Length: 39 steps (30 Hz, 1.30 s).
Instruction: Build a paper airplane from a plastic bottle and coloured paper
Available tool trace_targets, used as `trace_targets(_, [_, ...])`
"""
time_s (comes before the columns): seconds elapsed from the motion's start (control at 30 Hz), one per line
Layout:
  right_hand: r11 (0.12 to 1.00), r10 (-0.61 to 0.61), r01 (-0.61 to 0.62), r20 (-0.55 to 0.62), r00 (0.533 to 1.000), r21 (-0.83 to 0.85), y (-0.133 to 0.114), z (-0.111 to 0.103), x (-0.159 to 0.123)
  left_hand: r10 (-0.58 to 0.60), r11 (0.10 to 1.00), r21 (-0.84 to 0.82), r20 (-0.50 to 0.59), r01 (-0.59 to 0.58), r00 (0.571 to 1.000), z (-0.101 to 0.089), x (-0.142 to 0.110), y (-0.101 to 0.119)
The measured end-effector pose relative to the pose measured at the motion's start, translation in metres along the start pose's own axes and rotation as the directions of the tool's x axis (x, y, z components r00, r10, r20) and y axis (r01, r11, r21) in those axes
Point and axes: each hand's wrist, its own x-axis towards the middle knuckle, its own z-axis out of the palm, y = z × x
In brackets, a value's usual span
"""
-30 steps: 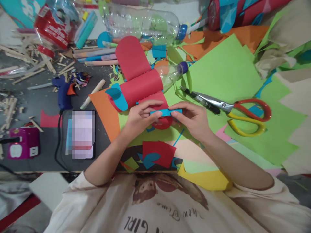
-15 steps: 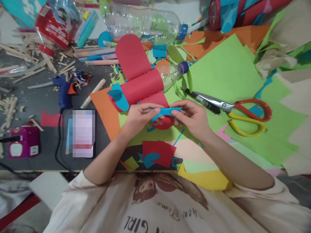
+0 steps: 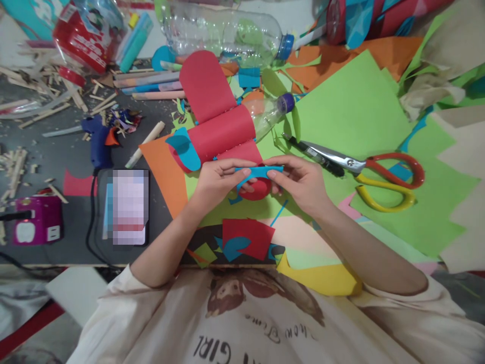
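Observation:
Between both hands is a small strip of blue paper [image 3: 259, 172], bent along its length. My left hand [image 3: 223, 179] pinches its left end between thumb and fingers. My right hand [image 3: 297, 179] grips the other end the same way. Just beyond lies a small bottle wrapped in red paper [image 3: 222, 132], with red wing-like flaps, a blue rounded piece at its left end and a purple cap [image 3: 286, 103]. The rounded end of one red flap [image 3: 257, 190] shows below the strip, partly hidden by my fingers. Scissors [image 3: 350, 163] with red and yellow handles lie right of my right hand.
A blue glue gun [image 3: 100, 144], a phone [image 3: 131, 207] and a purple box [image 3: 38, 220] are at left, among wood bits. A large clear bottle [image 3: 227, 38] and markers [image 3: 155, 83] lie at the back. Green paper sheets [image 3: 352, 106] cover the right side.
The blue paper strip has barely shifted, with slightly more of its upper left edge showing. Both hands keep their hold. The whole view has moved very slightly.

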Motion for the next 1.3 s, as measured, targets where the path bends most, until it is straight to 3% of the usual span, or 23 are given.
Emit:
trace_targets(0.23, [0.998,0.061,-0.062,0.087,0.994,0.013,0.001,-0.001,-0.001,0.048,0.999,0.019,0.039,-0.049,0.998,0.006,-0.007,0.000])
trace_targets(0.57, [0.990,0.080,-0.061,0.146,0.986,-0.129,-0.012,0.001,-0.002,0.237,0.942,0.206,0.143,-0.264,0.961,0.008,-0.013,-0.005])
trace_targets(0.83, [0.985,0.115,-0.099,0.109,0.987,-0.142,-0.010,0.005,-0.002,0.061,0.986,0.144,0.144,-0.081,0.988,0.006,-0.007,0.002])
trace_targets(1.03, [0.983,0.168,-0.159,0.098,0.981,-0.091,-0.011,0.007,-0.002,-0.056,0.983,0.179,0.079,0.041,0.995,0.011,-0.003,0.002])
trace_targets(1.3, [0.982,0.175,-0.166,0.110,0.978,-0.091,-0.010,0.004,0.001,-0.014,0.983,0.182,0.028,0.009,1.000,0.011,-0.006,0.002])
